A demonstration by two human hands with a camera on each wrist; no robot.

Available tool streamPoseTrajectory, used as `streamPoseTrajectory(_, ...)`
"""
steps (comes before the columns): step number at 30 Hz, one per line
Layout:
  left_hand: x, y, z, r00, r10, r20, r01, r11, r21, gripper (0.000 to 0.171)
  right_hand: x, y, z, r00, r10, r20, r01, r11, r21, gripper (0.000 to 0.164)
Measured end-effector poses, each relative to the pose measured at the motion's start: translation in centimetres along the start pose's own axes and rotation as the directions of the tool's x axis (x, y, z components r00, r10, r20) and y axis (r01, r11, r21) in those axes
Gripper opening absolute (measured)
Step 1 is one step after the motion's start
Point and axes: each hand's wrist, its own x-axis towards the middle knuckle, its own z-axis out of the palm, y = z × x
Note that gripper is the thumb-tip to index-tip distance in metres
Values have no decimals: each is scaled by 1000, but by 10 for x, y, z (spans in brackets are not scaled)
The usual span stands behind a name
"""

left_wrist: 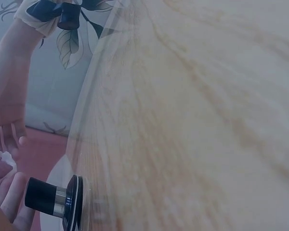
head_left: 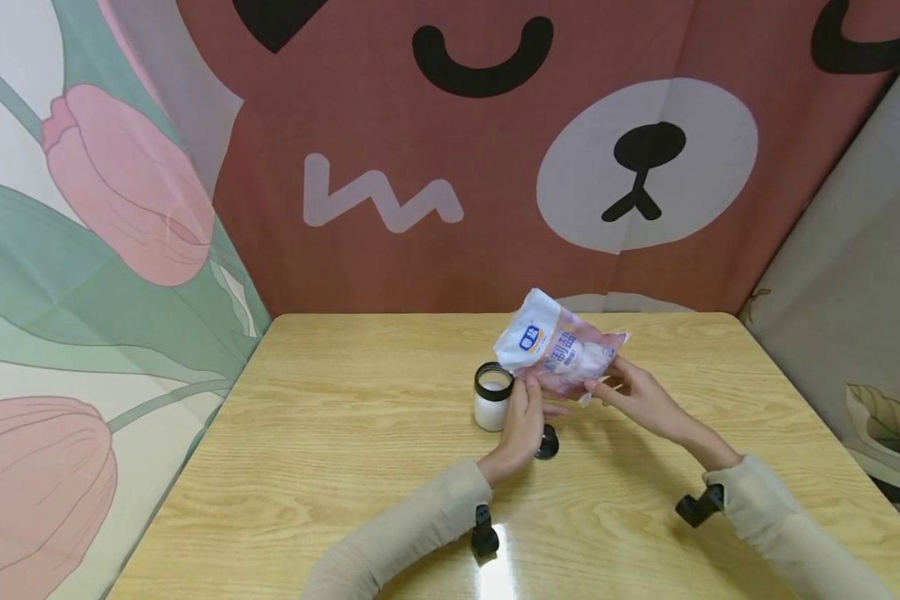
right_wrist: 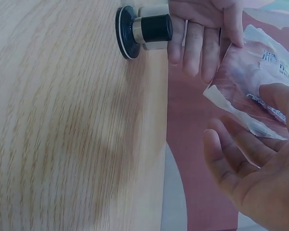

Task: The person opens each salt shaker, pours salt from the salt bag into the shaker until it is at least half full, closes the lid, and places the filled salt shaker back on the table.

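In the head view, a pink and white salt bag [head_left: 570, 346] is tilted, its white end beside and above a glass jar [head_left: 490, 410]. The jar has a black rim and white contents. My left hand [head_left: 521, 433] pinches the bag's lower edge next to the jar, its other fingers extended. With thumb in front and fingers behind, my right hand [head_left: 641, 400] grips the bag's right end. A black lid [head_left: 547, 443] lies on the table just below the left hand; the right wrist view shows the lid's knob [right_wrist: 156, 29] with a silver collar.
The wooden table [head_left: 330, 467] ends at a reddish cloth backdrop [head_left: 382, 267] with a bear face. Printed flower cloth [head_left: 120, 333] hangs along the left side, and grey cloth [head_left: 855, 333] along the right. Both sleeves carry small black wrist devices [head_left: 484, 537].
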Motion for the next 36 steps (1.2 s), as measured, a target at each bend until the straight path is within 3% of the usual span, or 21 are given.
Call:
streamPoseTrajectory(12,2,-5,0,999,38,16,-38,999,11,37,-4,0,-1,1000,26,0,-26,1000,-9,38)
streamPoseTrajectory(20,2,-2,-1,999,21,-32,-18,995,102,38,-8,4,0,999,32,-3,-32,999,-14,29)
streamPoseTrajectory(28,4,-1,0,997,47,-58,-41,994,105,38,-13,9,-1,996,67,55,-67,998,3,29)
streamPoseTrajectory(32,5,0,1,997,53,-60,-45,992,120,37,-14,12,-1,995,66,72,-69,997,39,31)
streamPoseTrajectory(36,6,3,1,995,63,-78,-47,979,197,37,-16,14,-1,993,84,86,-92,991,96,35)
